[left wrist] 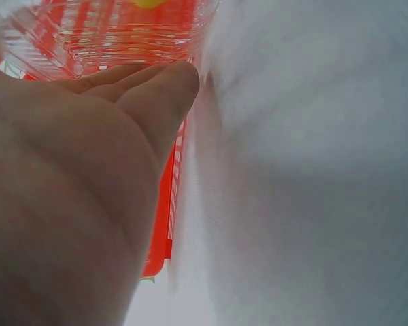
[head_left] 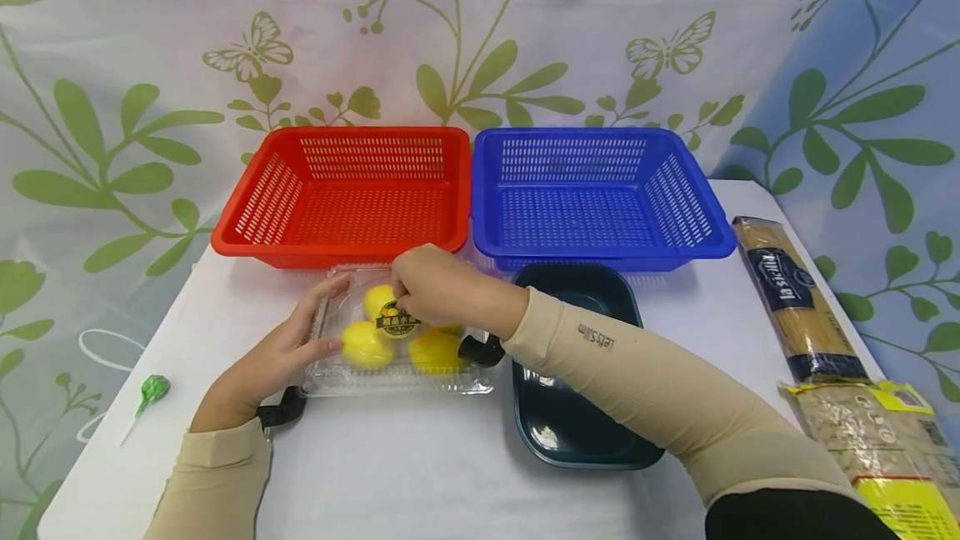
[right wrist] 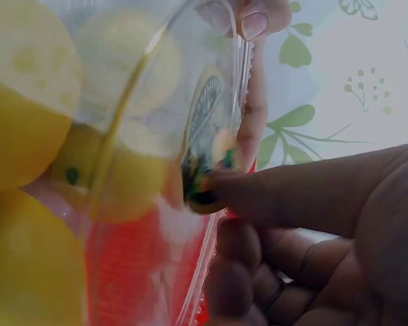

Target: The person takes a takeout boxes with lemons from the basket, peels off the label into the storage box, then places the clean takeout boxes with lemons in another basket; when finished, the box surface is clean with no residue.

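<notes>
A clear plastic fruit box (head_left: 322,377) lies on the table in front of the red basket, with several yellow fruits (head_left: 367,346) showing through its lid. A round dark sticker (head_left: 396,321) is on the lid. My left hand (head_left: 281,352) holds the box's left side, thumb toward the front and fingers toward the back. In the right wrist view, the thumb of my right hand (right wrist: 306,238) is on the sticker's edge (right wrist: 204,136), with the index finger curled close beneath it. That hand pinches the sticker; its fingertips are partly hidden in the head view.
A red basket (head_left: 341,255) and a blue basket (head_left: 603,253) stand side by side at the back. Under my right arm sits a dark green tray (head_left: 592,452). Spaghetti (head_left: 798,298) and a yellow-edged bag (head_left: 877,440) lie at right, a green lollipop (head_left: 154,388) at left.
</notes>
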`<state>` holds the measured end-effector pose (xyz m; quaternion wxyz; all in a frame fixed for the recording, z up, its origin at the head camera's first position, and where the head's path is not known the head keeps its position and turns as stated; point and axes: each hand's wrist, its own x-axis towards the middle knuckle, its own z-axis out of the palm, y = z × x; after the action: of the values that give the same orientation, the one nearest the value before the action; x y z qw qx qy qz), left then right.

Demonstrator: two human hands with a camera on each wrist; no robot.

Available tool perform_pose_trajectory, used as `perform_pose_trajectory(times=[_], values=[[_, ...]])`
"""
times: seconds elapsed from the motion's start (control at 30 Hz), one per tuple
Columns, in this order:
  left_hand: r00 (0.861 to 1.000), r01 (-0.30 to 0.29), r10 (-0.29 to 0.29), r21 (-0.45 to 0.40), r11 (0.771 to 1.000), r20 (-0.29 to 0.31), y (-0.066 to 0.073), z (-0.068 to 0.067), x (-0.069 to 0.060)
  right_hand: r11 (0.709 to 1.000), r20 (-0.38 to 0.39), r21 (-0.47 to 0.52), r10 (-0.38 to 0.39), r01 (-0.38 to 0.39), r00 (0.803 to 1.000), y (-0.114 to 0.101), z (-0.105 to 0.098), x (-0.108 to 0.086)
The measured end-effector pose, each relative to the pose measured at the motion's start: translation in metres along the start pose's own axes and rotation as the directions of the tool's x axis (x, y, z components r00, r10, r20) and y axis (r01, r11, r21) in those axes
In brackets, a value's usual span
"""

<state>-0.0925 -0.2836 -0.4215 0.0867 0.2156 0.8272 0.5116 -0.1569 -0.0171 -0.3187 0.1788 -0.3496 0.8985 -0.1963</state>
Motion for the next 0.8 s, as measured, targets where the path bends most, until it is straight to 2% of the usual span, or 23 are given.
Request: perform_pose_trajectory(times=[0.13,0.23,0.33,0.47,0.63,0.8], values=[[1.0,0.007,-0.007,0.014,1.0,-0.004,0.0,0.001,0.0,0.996,-0.007,0.049,-0.078,0.078,0.997,0.0,-0.003,-0.008],[1.0,0.008,-0.008,0.017,1.0,-0.002,0.0,0.002,0.0,0.988,0.018,0.107,-0.116,0.113,0.993,0.0,-0.01,-0.02],[1.0,0.002,-0.002,0.015,1.0,-0.001,0.0,0.002,0.0,0.977,0.037,0.16,-0.149,0.141,0.988,0.003,-0.021,-0.033],[1.0,-0.003,0.003,0.026,1.0,-0.002,0.0,0.002,0.0,0.96,0.011,0.212,-0.187,0.18,0.982,0.014,-0.039,-0.052],[1.0,-0.001,0.001,0.036,0.999,-0.003,0.001,0.001,0.0,0.945,-0.027,0.27,-0.185,0.185,0.982,0.038,-0.058,-0.075],[1.0,0.017,-0.016,0.03,0.999,-0.007,0.002,0.0,-0.001,0.937,-0.073,0.323,-0.117,0.134,0.991,0.065,-0.069,-0.098]])
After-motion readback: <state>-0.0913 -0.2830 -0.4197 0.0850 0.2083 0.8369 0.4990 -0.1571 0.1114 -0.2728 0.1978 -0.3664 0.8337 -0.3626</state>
